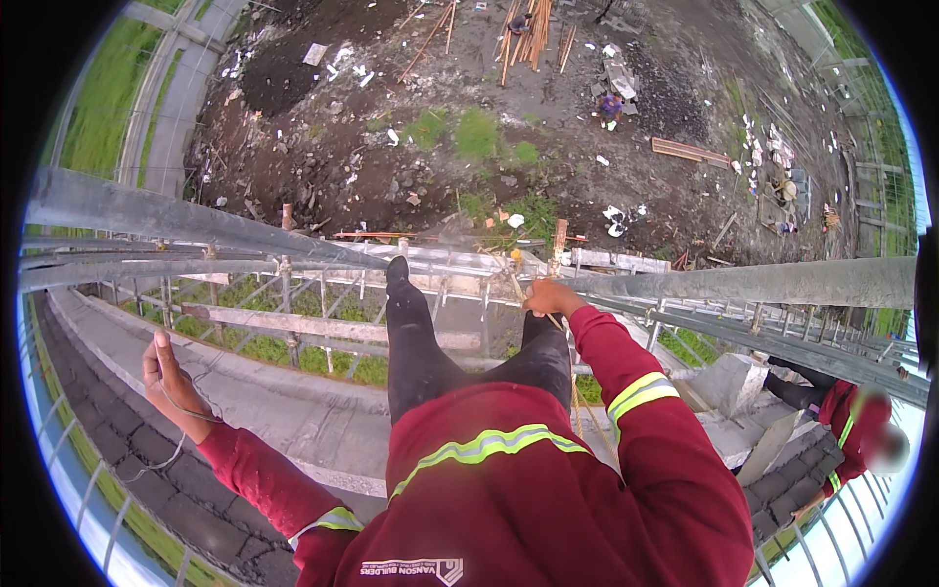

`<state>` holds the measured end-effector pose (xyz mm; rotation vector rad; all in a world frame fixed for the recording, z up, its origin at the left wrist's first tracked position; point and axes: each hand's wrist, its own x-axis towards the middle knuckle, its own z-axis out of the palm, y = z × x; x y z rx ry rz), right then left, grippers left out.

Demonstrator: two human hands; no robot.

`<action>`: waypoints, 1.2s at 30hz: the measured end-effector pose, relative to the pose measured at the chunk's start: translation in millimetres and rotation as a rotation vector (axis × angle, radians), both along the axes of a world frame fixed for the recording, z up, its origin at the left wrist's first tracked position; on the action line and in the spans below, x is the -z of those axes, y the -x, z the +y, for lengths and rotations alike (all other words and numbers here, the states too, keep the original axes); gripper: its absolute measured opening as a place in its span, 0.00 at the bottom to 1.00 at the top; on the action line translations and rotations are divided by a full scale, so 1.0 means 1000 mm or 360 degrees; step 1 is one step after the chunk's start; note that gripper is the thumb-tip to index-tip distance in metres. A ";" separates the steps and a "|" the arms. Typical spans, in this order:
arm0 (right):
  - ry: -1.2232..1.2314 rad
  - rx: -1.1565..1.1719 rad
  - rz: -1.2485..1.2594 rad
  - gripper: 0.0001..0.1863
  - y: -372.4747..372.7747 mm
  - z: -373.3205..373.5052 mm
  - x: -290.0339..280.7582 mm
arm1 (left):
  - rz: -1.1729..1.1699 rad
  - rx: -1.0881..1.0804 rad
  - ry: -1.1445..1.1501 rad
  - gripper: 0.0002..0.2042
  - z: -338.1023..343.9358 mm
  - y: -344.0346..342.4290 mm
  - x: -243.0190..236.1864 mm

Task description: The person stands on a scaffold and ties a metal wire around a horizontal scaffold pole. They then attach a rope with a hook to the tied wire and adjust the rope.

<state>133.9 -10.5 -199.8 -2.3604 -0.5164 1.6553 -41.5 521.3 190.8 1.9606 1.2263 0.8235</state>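
Rope ran taut through my right hand, which was clenched on it just above my knee, beside the big galvanised pipe that crossed in front of me; gripping it low and close to the pipe looked like the steadiest way to hold a line dropping away below. My left hand was out wide to the side, fingers loosely curled with a thin cord hanging from them, though I could not tell how firmly it was pinched. Holding that arm away from my body probably kept the thin cord from tangling with the rope.

My black-trousered leg stretched forward over the scaffold rails, and those rails and the second pipe on my left crowded the space between my hands and the drop. Far below lay bare earth with stacked timber and scattered debris. To my right a co-worker in a red sleeve crouched on the concrete ledge, well apart from my rope.
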 end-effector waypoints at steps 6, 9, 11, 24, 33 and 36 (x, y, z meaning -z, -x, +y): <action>0.0154 0.0083 0.0024 0.32 -0.008 -0.014 -0.005 | -0.0268 0.0610 -0.0675 0.28 0.020 -0.116 -0.006; 0.0188 0.0165 0.0032 0.31 -0.007 -0.023 -0.001 | -0.0128 0.0133 -0.0904 0.30 0.040 -0.150 -0.005; 0.0187 0.0145 -0.0113 0.30 -0.005 -0.032 0.004 | 0.0006 0.0383 -0.0888 0.25 0.054 -0.154 -0.004; 0.0322 0.0261 -0.0349 0.24 -0.003 -0.033 0.045 | 0.0052 0.0904 -0.0288 0.13 0.084 -0.156 -0.007; 0.0132 0.0376 -0.0390 0.23 -0.005 -0.054 0.076 | -0.0084 0.0773 -0.0148 0.13 0.082 -0.157 0.000; -0.0332 0.0927 -0.0729 0.19 -0.015 -0.039 0.001 | -0.0132 0.0818 -0.0145 0.13 0.083 -0.157 0.001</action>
